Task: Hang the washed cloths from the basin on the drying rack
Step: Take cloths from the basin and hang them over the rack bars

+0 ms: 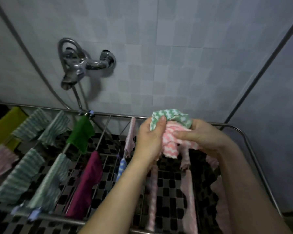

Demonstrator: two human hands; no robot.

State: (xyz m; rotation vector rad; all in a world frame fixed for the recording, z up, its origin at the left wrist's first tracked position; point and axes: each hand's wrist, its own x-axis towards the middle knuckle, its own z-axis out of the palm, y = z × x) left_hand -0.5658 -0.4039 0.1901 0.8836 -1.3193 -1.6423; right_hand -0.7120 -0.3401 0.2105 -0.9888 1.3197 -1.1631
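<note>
Both hands hold a bunch of wet cloths above the right part of the metal drying rack (254,149). My left hand (149,141) pinches a green-and-white patterned cloth (172,118) with thumb on top. My right hand (203,137) grips a pink-and-white patterned cloth (172,142) that hangs crumpled between the hands. Several cloths hang over the rack's bars: striped green ones (20,176), a dark green one (80,134), a magenta one (88,181), a blue dotted one (121,168) and pink ones (188,196). The basin is out of view.
A chrome shower mixer tap (81,65) with its hose is fixed to the tiled wall behind the rack. A yellow cloth (3,127) lies at the far left. The floor under the rack is black-and-grey mosaic tile (169,186). A thin pole (260,68) slants up at right.
</note>
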